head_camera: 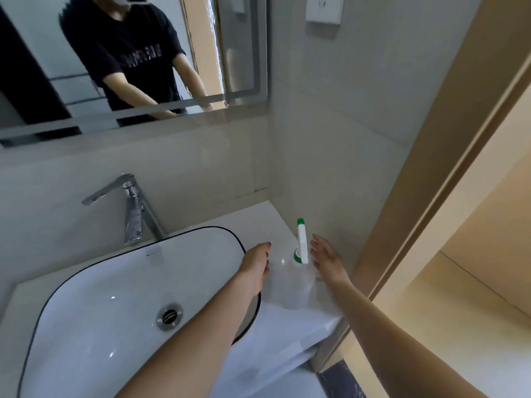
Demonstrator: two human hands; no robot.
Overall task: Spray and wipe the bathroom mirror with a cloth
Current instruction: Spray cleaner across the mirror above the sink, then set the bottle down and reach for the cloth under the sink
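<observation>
Clear plastic bottle (298, 280) with green-and-white sprayer standing upright on the white desk (290, 326), in the corner beside the sink (115, 297), below the mirror (143, 67). Flanking it: left hand (255, 265) and right hand (327, 261), both empty with fingers relaxed and spread, apparently just short of touching. No cloth showing. Risking a topple toward the desk edge or into the sink from a clumsy nudge against the tall, light-looking bottle.

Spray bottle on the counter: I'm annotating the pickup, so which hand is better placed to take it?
Right hand, probably: it is open beside the spray bottle's trigger head, nearer than the left hand.
</observation>
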